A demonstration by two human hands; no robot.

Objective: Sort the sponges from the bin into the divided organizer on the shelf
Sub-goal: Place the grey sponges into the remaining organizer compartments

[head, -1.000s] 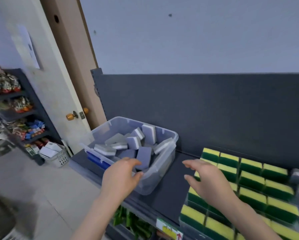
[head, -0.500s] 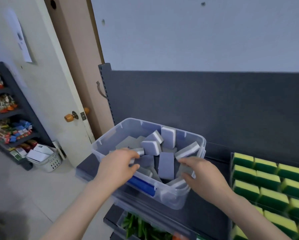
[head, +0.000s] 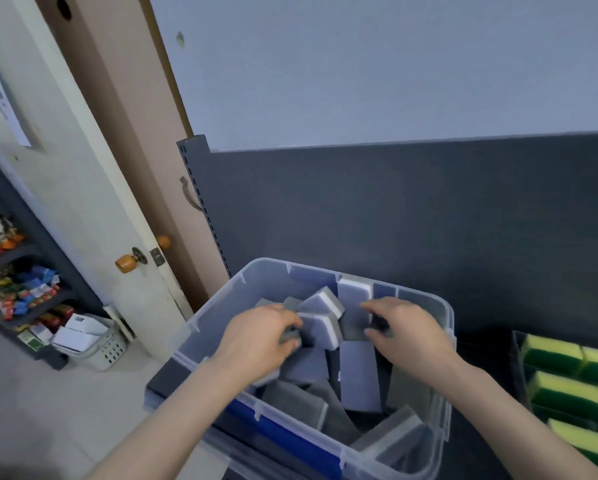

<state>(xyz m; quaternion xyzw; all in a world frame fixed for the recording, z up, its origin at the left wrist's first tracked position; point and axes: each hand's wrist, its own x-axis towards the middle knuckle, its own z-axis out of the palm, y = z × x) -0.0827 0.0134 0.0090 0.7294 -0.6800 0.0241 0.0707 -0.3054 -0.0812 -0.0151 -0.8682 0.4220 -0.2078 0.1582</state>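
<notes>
- Dark grey shelf (head: 481,355) carries everything, with its back panel rising toward 12 o'clock.
- Clear plastic bin (head: 204,327) sits at 6 o'clock on the shelf's left end. Its walls are thin and will likely flex, so it is better left where it is than dragged.
- Divided organizer (head: 518,362) stands at 4 o'clock, near the bin but apart from it. The compartments in view hold yellow-green sponges (head: 554,355) on edge, and any free compartment lies out of frame.
- Grey sponges (head: 358,372) lie jumbled in the bin, some flat and some tilted, several with a white layer. They look light, soft and springy, not fragile and not slippery. A pinch across the two broad faces should carry one easily, and a hard squeeze would only deform it. Leaning neighbours may tumble when one is lifted.
- Left hand (head: 256,341) is at 9 o'clock inside the bin, its fingers and thumb clamped on a grey sponge (head: 288,336).
- Right hand (head: 408,334) is at 2 o'clock in the bin, its fingers bent over an upright white-edged sponge (head: 354,306). The thumb reaches toward something dark beneath, and whether it has closed on anything cannot be told.
</notes>
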